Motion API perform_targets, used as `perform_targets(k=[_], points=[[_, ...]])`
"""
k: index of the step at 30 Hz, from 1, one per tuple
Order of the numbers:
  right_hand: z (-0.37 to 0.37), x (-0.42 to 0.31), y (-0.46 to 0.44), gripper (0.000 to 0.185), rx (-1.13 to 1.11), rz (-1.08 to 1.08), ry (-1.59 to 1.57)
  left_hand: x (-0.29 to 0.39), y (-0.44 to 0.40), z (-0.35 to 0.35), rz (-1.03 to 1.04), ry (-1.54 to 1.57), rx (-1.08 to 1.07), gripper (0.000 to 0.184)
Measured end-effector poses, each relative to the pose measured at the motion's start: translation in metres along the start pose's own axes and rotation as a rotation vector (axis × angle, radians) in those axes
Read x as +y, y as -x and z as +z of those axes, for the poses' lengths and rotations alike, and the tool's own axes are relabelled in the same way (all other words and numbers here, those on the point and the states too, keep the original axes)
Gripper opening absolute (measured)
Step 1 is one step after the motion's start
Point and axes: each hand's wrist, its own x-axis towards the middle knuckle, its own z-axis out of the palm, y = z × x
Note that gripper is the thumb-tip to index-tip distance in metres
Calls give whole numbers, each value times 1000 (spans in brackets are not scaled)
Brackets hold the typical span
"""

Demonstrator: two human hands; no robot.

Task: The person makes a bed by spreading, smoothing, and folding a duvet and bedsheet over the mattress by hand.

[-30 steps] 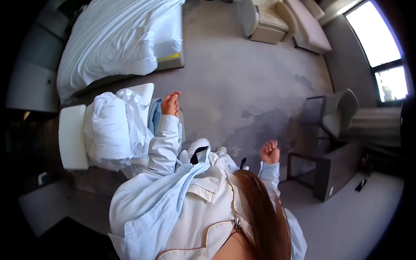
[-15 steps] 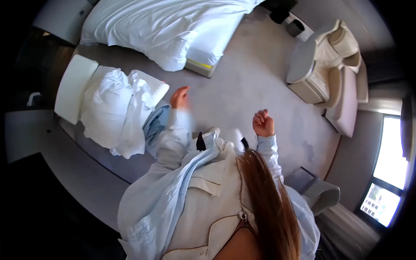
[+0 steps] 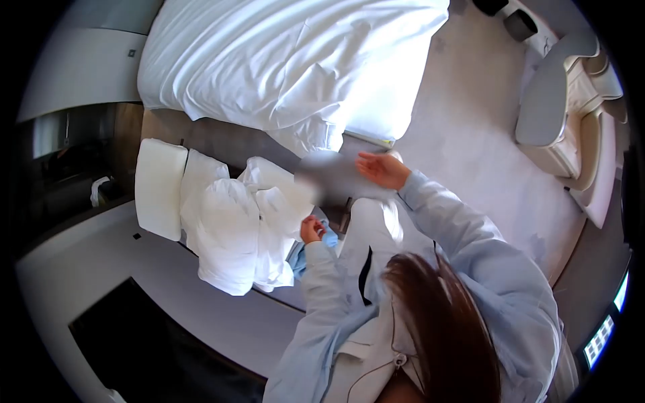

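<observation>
My left hand [image 3: 312, 230] is loosely curled beside the pile of white bedding [image 3: 228, 232], with nothing visible in its fingers. Just by it, a bit of blue cloth [image 3: 297, 258] shows at the edge of the pile. My right hand [image 3: 384, 170] reaches out near the foot of the bed, fingers stretched and holding nothing. A rumpled white duvet [image 3: 269, 60] covers the bed, and its corner hangs down. A blurred grey patch hides what lies left of my right hand.
A white upholstered piece [image 3: 161, 188] stands left of the bedding pile. Along the lower left runs a long grey counter [image 3: 195, 305] with a black panel [image 3: 148, 342]. At the right are a table [image 3: 554, 94] and a pale sofa [image 3: 598, 161]. Carpet [image 3: 484, 134] lies between.
My view has turned left, toward the bed and bedding pile. My right hand has swung across and stretched out its fingers. My left hand is now closer to the bedding.
</observation>
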Motion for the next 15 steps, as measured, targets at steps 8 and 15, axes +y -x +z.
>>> perform_targets(k=[8,15], points=[[11,-28,-193,37,345,-47,-631,-17,-101,61,-211,303,125,44],[5,-24,-200,30,182,-153,-590,-5,-244,87,-236,276,35,71]])
